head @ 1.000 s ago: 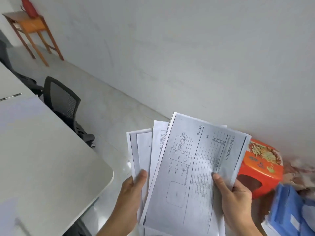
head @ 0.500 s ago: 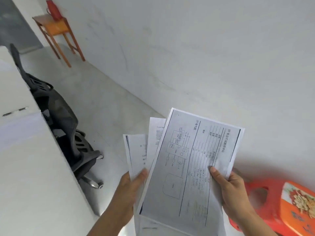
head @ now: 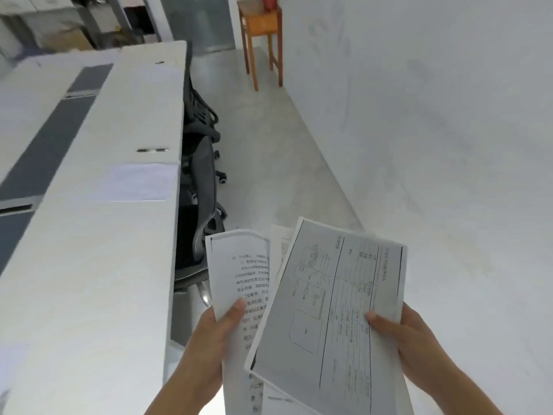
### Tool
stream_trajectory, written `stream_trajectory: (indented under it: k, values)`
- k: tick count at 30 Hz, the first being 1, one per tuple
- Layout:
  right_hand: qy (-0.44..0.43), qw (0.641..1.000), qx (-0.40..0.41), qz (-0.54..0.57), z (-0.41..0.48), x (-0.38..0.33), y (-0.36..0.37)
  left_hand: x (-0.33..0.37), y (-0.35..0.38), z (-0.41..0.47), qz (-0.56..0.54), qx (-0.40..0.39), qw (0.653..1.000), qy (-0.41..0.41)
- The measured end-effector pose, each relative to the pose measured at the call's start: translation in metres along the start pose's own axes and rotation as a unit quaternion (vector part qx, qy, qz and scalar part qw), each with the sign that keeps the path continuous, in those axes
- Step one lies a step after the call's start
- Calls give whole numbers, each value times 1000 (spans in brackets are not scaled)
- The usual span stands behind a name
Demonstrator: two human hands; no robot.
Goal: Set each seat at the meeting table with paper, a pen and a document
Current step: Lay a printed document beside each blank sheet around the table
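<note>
Bright, flat, diffuse light fills the room with a cool bluish cast. The white wall (head: 434, 121) and the counter (head: 98, 280) look washed out, close to overexposed. Shadows are soft, deepest under the counter's edge around the office chairs (head: 201, 175). The boxes (head: 68, 40) at top left smear into blur. Type on the printed sheets (head: 335, 298) is soft, only partly legible. Wide-angle distortion splays the counter's edges outward.

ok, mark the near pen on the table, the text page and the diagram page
pen (head: 152, 150), head view, middle of its barrel.
text page (head: 236, 265), head view, upper printed area.
diagram page (head: 338, 295), head view, centre of the sheet.
</note>
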State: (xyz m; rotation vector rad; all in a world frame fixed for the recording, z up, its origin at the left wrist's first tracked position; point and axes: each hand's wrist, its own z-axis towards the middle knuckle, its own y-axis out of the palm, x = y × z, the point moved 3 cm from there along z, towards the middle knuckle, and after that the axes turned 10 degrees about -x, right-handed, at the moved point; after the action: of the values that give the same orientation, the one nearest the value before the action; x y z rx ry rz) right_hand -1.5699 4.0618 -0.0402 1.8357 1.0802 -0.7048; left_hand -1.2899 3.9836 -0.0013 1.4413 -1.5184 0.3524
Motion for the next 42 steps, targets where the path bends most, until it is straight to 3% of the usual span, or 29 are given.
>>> stream_trajectory:
  k: [4, 15, 24, 30, 33, 37, 40, 42]
  values:
    - [48, 997, -62, 19, 67, -28, 27, 40, -27, 45, -36, 17, 999, 23]
    - [35, 999, -16, -15, 230, -144, 75, 163, -99, 137, -118, 64, 987, 91]
    - [146, 976, -119, -112, 401, -177, 119, 183, -150, 178, -199, 237, 944, 117]
    - [198, 934, -228, -194, 517, -205, 191, 202, -156, 203, -246, 356, 893, 127]
    - [181, 901, -294, -264, 561, -206, 244, 197, -158, 197, -294, 401, 856, 142]
    - [147, 848, -385, -333, 588, -188, 331, 177, -165, 172, -326, 473, 805, 146]
    - [156, 809, -435, -362, 599, -162, 398, 158, -180, 147, -288, 568, 763, 110]
    - [157, 788, -455, -384, 600, -139, 442, 140, -196, 124, -290, 581, 752, 116]
